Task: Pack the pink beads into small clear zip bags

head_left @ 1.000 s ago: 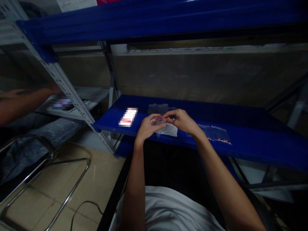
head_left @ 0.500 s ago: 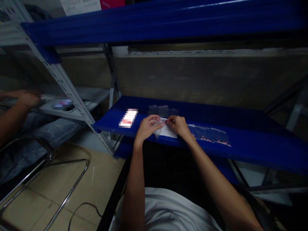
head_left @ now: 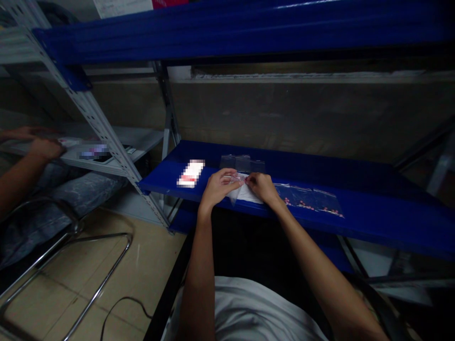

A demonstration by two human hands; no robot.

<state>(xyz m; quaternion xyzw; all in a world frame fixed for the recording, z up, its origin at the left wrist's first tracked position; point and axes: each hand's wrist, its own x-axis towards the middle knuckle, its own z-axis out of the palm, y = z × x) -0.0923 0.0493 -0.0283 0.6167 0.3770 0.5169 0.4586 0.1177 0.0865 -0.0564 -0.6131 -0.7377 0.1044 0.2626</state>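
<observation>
My left hand is closed on a small clear plastic bag, pinching it between thumb and fingers while it hangs slanted. At the bag's top, my right hand pinches with thumb and forefinger around something small and pinkish, mostly covered by the fingertips. Under both hands lies a white sheet or pouch. To the right, several clear zip bags with small pink pieces lie in a row, the end bag farthest from my hands. Just behind my hands lie flat clear bags.
The blue shelf carries these things, with a blurred-out bright rectangle at its left. A blue beam crosses above. A grey upright stands at left; beyond it another person's hands work at a grey shelf.
My right fingers have shifted very slightly at the bag's top; my left hand keeps its grip. At left, the other person's hands have moved a little. The view has shifted slightly.
</observation>
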